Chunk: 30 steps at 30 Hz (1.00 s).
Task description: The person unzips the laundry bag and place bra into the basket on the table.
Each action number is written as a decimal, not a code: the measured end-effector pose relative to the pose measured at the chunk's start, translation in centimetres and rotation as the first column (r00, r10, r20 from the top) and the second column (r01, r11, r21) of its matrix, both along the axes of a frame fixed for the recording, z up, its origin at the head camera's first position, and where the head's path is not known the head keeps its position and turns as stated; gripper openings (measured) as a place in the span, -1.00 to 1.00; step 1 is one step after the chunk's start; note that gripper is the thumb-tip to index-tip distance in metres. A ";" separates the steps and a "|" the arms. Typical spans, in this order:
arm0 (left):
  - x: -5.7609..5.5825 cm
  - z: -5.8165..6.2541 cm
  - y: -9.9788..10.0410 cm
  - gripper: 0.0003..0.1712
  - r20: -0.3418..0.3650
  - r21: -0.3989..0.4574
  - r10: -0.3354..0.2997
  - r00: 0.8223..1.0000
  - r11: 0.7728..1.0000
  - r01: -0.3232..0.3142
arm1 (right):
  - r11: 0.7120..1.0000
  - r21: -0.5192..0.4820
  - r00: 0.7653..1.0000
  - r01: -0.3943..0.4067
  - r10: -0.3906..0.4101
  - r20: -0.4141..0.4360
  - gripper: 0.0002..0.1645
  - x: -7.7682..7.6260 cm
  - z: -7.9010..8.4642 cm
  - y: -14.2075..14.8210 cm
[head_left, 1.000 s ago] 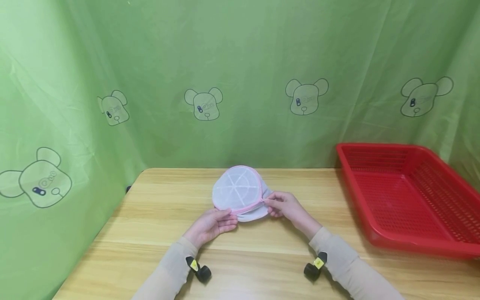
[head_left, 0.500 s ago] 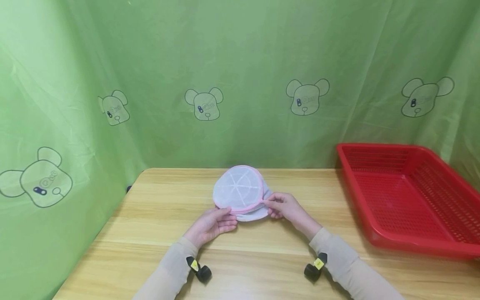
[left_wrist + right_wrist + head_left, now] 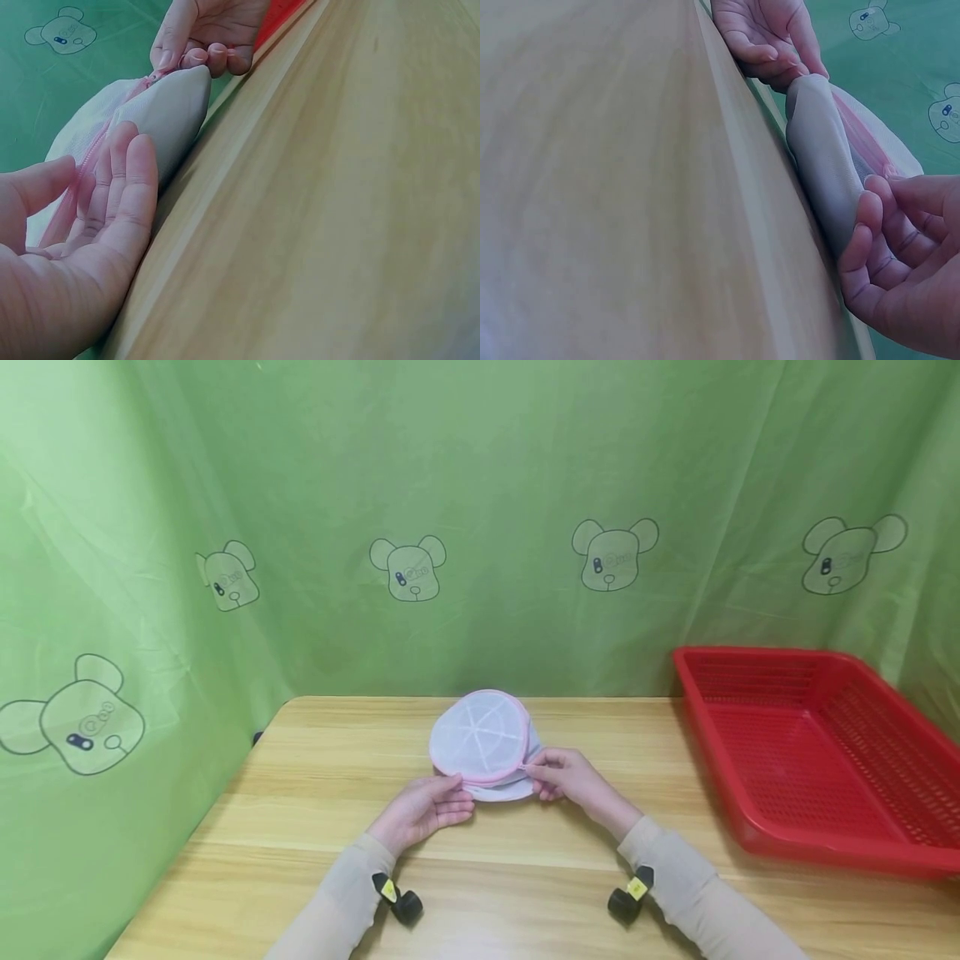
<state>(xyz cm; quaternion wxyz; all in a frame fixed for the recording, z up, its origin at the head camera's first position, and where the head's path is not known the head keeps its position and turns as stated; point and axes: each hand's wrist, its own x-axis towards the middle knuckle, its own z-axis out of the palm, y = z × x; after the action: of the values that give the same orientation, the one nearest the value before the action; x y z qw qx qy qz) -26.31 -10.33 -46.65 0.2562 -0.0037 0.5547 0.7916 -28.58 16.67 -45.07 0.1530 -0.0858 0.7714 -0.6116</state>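
A round, pale mesh laundry bag (image 3: pixel 480 737) with a pink zipper and white spoke lines on top lies toward the back of the wooden table. On its near left edge, my left hand (image 3: pixel 423 812) pinches the rim, thumb on top by the zipper and fingers along the side. My right hand (image 3: pixel 577 781) pinches the zipper pull (image 3: pixel 522 767) at the bag's near right between thumb and forefinger. The right wrist view shows a gap along the pink zipper (image 3: pixel 859 135) between the two hands. The other right fingers curl by the bag's grey side (image 3: pixel 817 142).
A red plastic basket (image 3: pixel 780 839) stands on the right side of the table (image 3: pixel 337 743). Green curtains (image 3: pixel 510 460) with bear-head prints hang behind the table and at both sides. Small black cameras are strapped to both wrists.
My right hand has drawn the zipper pull slightly toward me along the rim. The bag's top has shifted a little to the right. My left hand has stayed almost in place.
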 end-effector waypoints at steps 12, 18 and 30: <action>-0.1 -0.1 0.1 -0.82 -0.005 -0.041 -0.030 1.000 0.999 0.030 | 0.999 0.014 0.999 -0.045 0.046 -0.025 -0.68 0.3 0.0 -0.2; -0.2 -0.1 0.1 -0.72 -0.004 -0.067 -0.039 0.999 0.997 0.039 | 0.999 0.023 0.999 -0.045 0.045 -0.026 -0.70 0.5 0.1 -0.3; 0.0 -0.1 0.1 -0.62 -0.003 -0.045 -0.025 1.000 0.999 0.025 | 0.996 0.078 0.998 -0.045 0.049 -0.039 -0.66 0.7 0.1 -0.7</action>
<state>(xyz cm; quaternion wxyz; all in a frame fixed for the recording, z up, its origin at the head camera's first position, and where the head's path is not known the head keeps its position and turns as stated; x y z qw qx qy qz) -26.36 -10.24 -46.74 0.2649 -0.0012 0.5730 0.7756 -27.85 15.92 -44.92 0.1545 -0.1106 0.7952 -0.5759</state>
